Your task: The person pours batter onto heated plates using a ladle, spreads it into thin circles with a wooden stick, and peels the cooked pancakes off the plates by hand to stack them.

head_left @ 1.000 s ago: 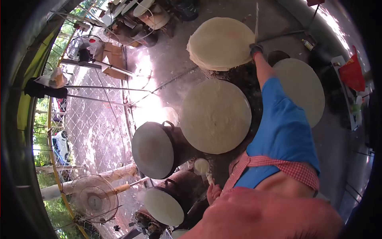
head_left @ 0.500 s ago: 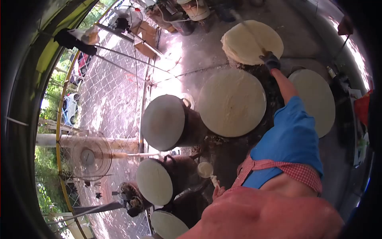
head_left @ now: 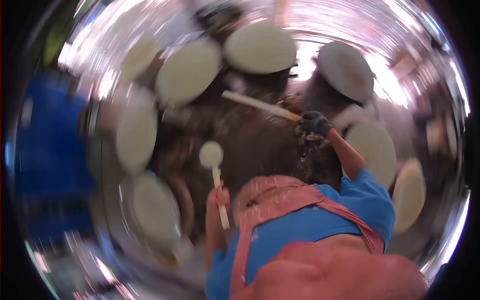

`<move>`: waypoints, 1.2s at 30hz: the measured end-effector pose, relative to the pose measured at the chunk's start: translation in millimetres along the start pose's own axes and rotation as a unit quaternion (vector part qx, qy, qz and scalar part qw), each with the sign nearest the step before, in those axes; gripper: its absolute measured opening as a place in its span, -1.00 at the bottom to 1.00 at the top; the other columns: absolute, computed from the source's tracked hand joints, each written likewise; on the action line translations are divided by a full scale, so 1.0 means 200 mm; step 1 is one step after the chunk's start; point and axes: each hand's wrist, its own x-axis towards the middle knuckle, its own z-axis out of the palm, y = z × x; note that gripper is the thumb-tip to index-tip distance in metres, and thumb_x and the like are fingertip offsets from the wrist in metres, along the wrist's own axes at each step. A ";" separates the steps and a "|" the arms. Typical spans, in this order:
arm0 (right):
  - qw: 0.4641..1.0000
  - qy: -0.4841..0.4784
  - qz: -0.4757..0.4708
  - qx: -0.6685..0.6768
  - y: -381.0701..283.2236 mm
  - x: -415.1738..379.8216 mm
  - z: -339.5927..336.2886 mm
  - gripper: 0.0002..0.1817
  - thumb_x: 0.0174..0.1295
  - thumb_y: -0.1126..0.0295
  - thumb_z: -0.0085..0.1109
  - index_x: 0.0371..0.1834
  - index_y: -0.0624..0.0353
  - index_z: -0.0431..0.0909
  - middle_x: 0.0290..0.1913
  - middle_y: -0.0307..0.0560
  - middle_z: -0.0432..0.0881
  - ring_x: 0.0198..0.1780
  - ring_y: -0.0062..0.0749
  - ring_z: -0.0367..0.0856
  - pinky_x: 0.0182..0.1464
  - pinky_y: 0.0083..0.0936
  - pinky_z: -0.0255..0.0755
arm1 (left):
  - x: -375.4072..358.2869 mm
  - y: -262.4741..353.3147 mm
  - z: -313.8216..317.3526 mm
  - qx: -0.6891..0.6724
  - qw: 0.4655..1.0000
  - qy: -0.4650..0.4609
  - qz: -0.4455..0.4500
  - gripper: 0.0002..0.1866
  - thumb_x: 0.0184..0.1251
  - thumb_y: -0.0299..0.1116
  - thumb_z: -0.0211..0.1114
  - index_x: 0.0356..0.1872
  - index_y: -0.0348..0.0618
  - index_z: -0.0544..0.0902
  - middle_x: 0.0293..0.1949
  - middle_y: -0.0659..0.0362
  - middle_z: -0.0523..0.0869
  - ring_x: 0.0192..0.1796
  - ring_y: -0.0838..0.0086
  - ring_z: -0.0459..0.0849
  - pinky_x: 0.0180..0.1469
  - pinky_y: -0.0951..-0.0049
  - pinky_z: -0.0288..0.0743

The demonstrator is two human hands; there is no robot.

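Note:
In my left hand [head_left: 220, 197] is the pale handle of a ladle [head_left: 211, 154], its round end pointing away from me. My right hand [head_left: 316, 123], in a dark glove, grips one end of a long flat wooden stick [head_left: 260, 105] that reaches left across the middle of the view. A red and white checked apron [head_left: 280, 204] lies over the blue shirt, below both hands. Right of the gloved hand is a large pale round surface [head_left: 372, 152], partly behind the arm.
Several pale round tops stand in a ring, among them one at the top [head_left: 260, 47], one at upper left [head_left: 189, 71] and a greyer one [head_left: 346, 71] at upper right. A pale round stack [head_left: 410, 195] is at far right. A blue area [head_left: 50, 140] blurs at left.
The view has swung round to the left. My right hand has come away from the pale stack, bringing the stick with it. My left hand and the ladle now show more fully.

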 end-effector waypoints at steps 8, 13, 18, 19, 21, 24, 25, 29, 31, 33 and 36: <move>0.937 -0.321 -0.127 0.062 -0.20 0.52 1.16 -0.63 0.04 0.08 0.10 -0.27 0.16 0.54 -0.52 -0.06 0.52 -0.42 -0.43 0.49 -0.31 -0.48 0.36 | -0.74 -0.51 -0.20 -0.102 0.893 -0.074 0.431 -0.63 0.31 -0.38 -0.11 0.14 0.08 0.25 -0.63 0.28 0.18 -0.72 0.68 0.15 -0.79 0.70 0.07; 0.814 -0.279 -0.360 -0.359 -1.25 0.28 1.87 -0.60 0.01 0.04 0.05 -0.26 0.15 0.51 -0.31 0.06 0.55 -0.21 -0.09 0.51 -0.17 -0.30 0.34 | -1.27 -0.25 -0.30 0.126 0.798 0.127 0.576 -0.63 0.21 -0.49 -0.02 0.03 0.09 0.23 -0.59 0.26 0.29 -0.71 0.65 0.21 -0.81 0.75 0.04; 0.716 -0.295 -0.452 -0.442 -1.60 0.11 2.65 -0.67 -0.01 0.13 0.04 -0.28 0.11 0.54 -0.33 0.06 0.56 -0.28 -0.07 0.52 -0.19 -0.30 0.35 | -1.68 0.31 -0.67 0.150 0.792 0.231 0.545 -0.78 0.18 -0.47 0.03 -0.17 -0.01 0.28 -0.61 0.24 0.28 -0.76 0.65 0.17 -0.81 0.73 0.06; 0.714 -0.297 -0.448 -0.449 -1.56 0.08 2.82 -0.67 -0.01 0.13 0.04 -0.28 0.11 0.54 -0.33 0.06 0.56 -0.28 -0.07 0.52 -0.19 -0.30 0.35 | -1.72 0.46 -0.80 0.145 0.796 0.227 0.541 -0.78 0.18 -0.47 0.03 -0.17 -0.01 0.28 -0.61 0.24 0.28 -0.76 0.65 0.17 -0.81 0.73 0.06; 0.537 -0.291 -0.479 -0.630 -1.44 0.04 3.08 -0.66 -0.03 0.11 0.05 -0.28 0.09 0.54 -0.36 0.04 0.56 -0.29 -0.08 0.52 -0.23 -0.27 0.35 | -1.73 0.75 -1.14 0.026 0.811 0.326 0.485 -0.92 0.16 -0.47 0.01 -0.38 -0.15 0.29 -0.67 0.26 0.28 -0.77 0.64 0.21 -0.80 0.67 0.06; 0.601 -0.353 -0.446 -0.562 -1.78 -0.15 3.01 -0.67 -0.05 0.11 0.07 -0.34 0.12 0.55 -0.40 0.03 0.57 -0.31 -0.08 0.54 -0.25 -0.26 0.37 | -1.74 1.11 -1.89 -0.019 0.840 0.354 0.410 -0.86 0.11 -0.46 0.02 -0.57 -0.19 0.28 -0.75 0.27 0.27 -0.78 0.62 0.25 -0.79 0.61 0.07; 0.667 -0.367 -0.399 -0.510 -1.74 -0.07 3.02 -0.66 -0.07 0.09 0.09 -0.40 0.13 0.56 -0.41 0.05 0.57 -0.32 -0.08 0.54 -0.27 -0.26 0.38 | -1.74 1.07 -1.78 -0.026 0.844 0.349 0.406 -0.86 0.11 -0.46 0.02 -0.57 -0.19 0.28 -0.75 0.27 0.27 -0.78 0.62 0.25 -0.79 0.61 0.07; 0.606 -0.334 -0.424 -0.584 -1.41 0.02 3.10 -0.62 -0.04 0.04 0.02 -0.32 0.11 0.56 -0.40 0.07 0.57 -0.33 -0.10 0.55 -0.26 -0.27 0.39 | -1.71 1.03 -1.55 0.169 0.771 0.495 0.363 -0.90 -0.06 -0.51 0.01 -0.65 -0.33 0.40 -0.82 0.09 0.36 -0.81 0.37 0.35 -0.80 0.42 0.13; 0.653 -0.346 -0.384 -0.555 -1.60 -0.02 3.07 -0.62 -0.02 0.04 0.01 -0.32 0.09 0.56 -0.39 0.05 0.57 -0.32 -0.10 0.55 -0.25 -0.27 0.39 | -1.73 1.04 -1.44 0.267 0.721 0.562 0.304 -0.86 -0.04 -0.45 0.04 -0.66 -0.32 0.42 -0.83 0.05 0.39 -0.83 0.33 0.36 -0.80 0.38 0.14; 0.717 -0.350 -0.327 -0.506 -1.63 -0.03 3.03 -0.61 -0.02 0.00 0.01 -0.32 0.07 0.56 -0.34 0.01 0.58 -0.27 -0.09 0.54 -0.21 -0.28 0.39 | -1.69 1.03 -1.55 0.233 0.741 0.538 0.328 -0.86 -0.02 -0.46 0.06 -0.67 -0.28 0.39 -0.82 0.12 0.36 -0.84 0.39 0.32 -0.80 0.42 0.12; 0.698 -0.347 -0.299 -0.551 -1.37 0.01 2.99 -0.59 -0.02 0.00 0.02 -0.28 0.08 0.54 -0.34 0.03 0.58 -0.24 -0.09 0.53 -0.18 -0.29 0.37 | -1.61 1.07 -1.46 0.070 0.818 0.422 0.384 -0.81 0.03 -0.47 0.07 -0.70 -0.17 0.32 -0.81 0.24 0.28 -0.85 0.52 0.24 -0.81 0.52 0.10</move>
